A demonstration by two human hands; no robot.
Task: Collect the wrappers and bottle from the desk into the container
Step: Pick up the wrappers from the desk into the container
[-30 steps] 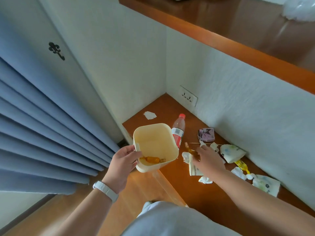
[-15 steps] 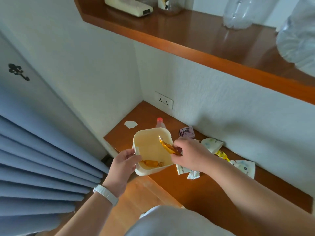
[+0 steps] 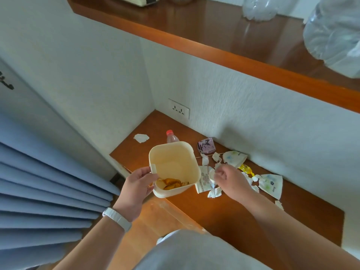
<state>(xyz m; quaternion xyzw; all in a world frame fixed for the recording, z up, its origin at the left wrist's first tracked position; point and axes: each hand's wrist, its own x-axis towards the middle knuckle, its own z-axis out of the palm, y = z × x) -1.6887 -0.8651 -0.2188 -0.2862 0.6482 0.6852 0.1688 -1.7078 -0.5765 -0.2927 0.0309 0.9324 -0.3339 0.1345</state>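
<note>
My left hand (image 3: 136, 186) grips the near left rim of a cream plastic container (image 3: 191, 152), held tilted over the desk's front edge. Orange wrappers (image 3: 172, 184) lie at its bottom. Just right of the container, my right hand (image 3: 229, 180) pinches a white wrapper (image 3: 211, 173) above a printed paper wrapper (image 3: 203, 182). A clear bottle with a red cap (image 3: 171, 136) stands behind the container, mostly hidden. A purple wrapper (image 3: 206, 148), a yellow wrapper (image 3: 245, 169) and white wrappers (image 3: 271, 184) lie along the wall.
The brown desk (image 3: 233, 215) fills a corner with white walls and a socket (image 3: 178, 109). A white scrap (image 3: 141, 137) lies at the back left. A wooden shelf (image 3: 214, 49) with clear plastic bottles (image 3: 331, 36) overhangs. Blue curtains (image 3: 48, 182) hang at the left.
My right hand carried an orange wrapper over the container and let it go inside, then moved back right to the pile and closed on a white wrapper. The left hand kept hold of the container.
</note>
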